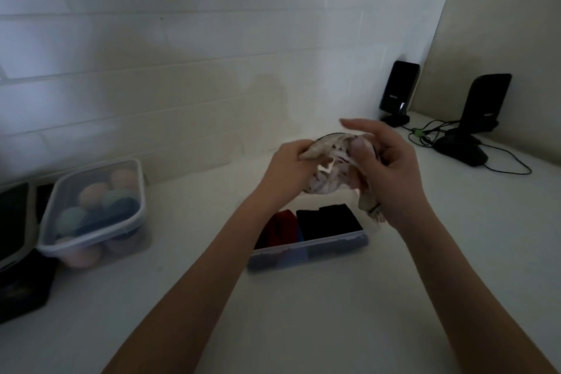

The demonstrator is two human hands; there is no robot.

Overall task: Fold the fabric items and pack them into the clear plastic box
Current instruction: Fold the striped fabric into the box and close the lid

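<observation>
Both hands hold a small pale patterned fabric item (329, 167) in the air above the clear plastic box (306, 250). My left hand (287, 171) pinches its left edge. My right hand (394, 176) grips its right side, with the index finger stretched out over the top and a bit of cloth hanging below the palm. Inside the box lie a folded red item (280, 226) on the left and black folded items (329, 220) on the right. The far part of the box is hidden behind the fabric and hands.
A lidded clear container (94, 209) with several pastel balls stands at the left on the white counter (303, 328). Dark devices (15, 249) sit at the far left edge. Two black speakers (397, 91) (482, 109) with cables stand at the back right by the tiled wall.
</observation>
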